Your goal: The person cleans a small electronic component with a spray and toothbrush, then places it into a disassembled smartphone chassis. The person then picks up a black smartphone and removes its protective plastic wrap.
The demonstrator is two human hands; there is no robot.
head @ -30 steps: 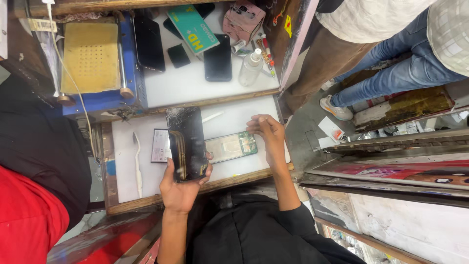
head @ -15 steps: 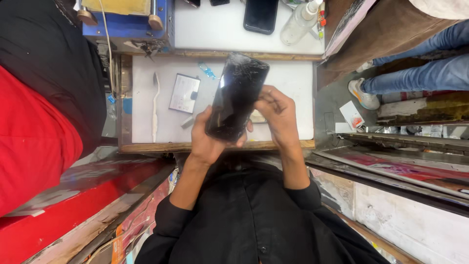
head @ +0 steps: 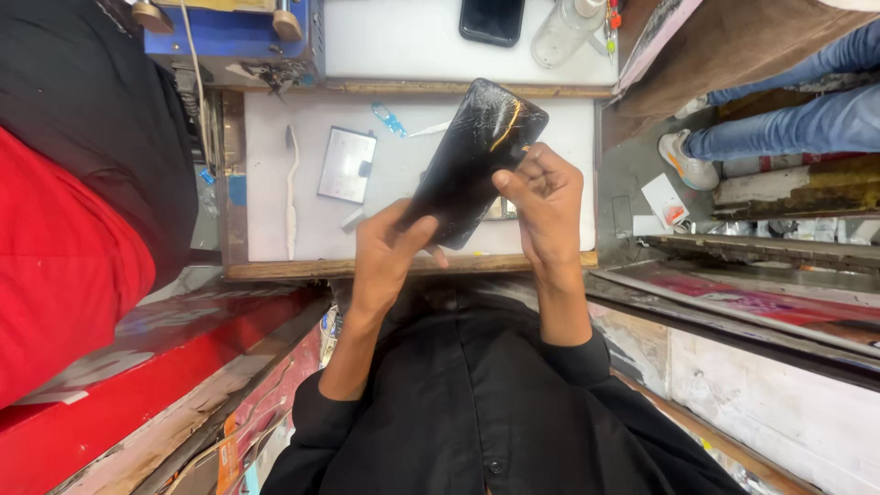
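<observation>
I hold a black phone with a cracked, scratched surface, tilted above the white work table. My left hand grips its lower end from below. My right hand clasps its right edge, with the thumb pressed on the phone's face near the upper corner. On the table to the left of the phone lie a silver rectangular part, a thin white tool and a small blue clip. What is under the phone is hidden.
A second black phone and a clear bottle sit on the upper shelf beside a blue machine. A person in red and black stands at the left. Another person's jeans and shoe are at the right.
My right hand has left the green board on the table and taken hold of the phone. The phone has tilted over to the right, now held in both hands.
</observation>
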